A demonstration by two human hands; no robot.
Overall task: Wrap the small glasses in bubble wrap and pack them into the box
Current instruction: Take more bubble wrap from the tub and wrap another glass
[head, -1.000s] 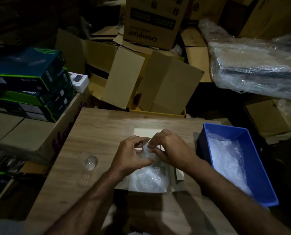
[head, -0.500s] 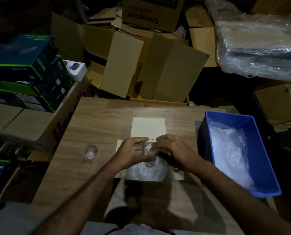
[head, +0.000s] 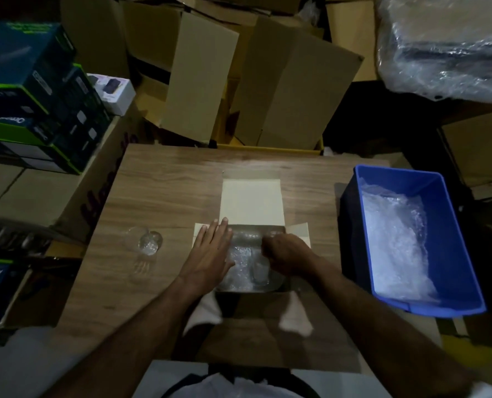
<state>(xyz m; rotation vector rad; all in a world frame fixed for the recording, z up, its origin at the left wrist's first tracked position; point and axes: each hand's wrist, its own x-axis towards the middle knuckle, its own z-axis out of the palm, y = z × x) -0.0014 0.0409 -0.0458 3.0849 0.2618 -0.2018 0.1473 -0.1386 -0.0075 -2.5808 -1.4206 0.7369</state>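
A small open cardboard box point(head: 252, 201) sits mid-table with its flaps spread. Bubble-wrapped bundles point(head: 239, 268) lie inside it. My right hand point(head: 286, 252) reaches into the box, fingers curled at the top of a wrapped glass point(head: 260, 272) standing in the near right part. My left hand point(head: 210, 248) lies flat with its fingers stretched out over the box's left flap and edge, holding nothing. An unwrapped small clear glass point(head: 150, 243) stands on the table left of the box, about a hand's width from my left hand.
A blue plastic bin point(head: 465, 254) with loose bubble wrap point(head: 396, 248) stands at the table's right edge. Stacked dark product boxes point(head: 35, 99) rise at the left. Large cardboard cartons point(head: 293, 96) crowd behind the wooden table point(head: 164, 191).
Both hands held the wrapped glass above the box; it has gone down into the box. My left hand let go and flattened on the box's left edge. The head tilted further down.
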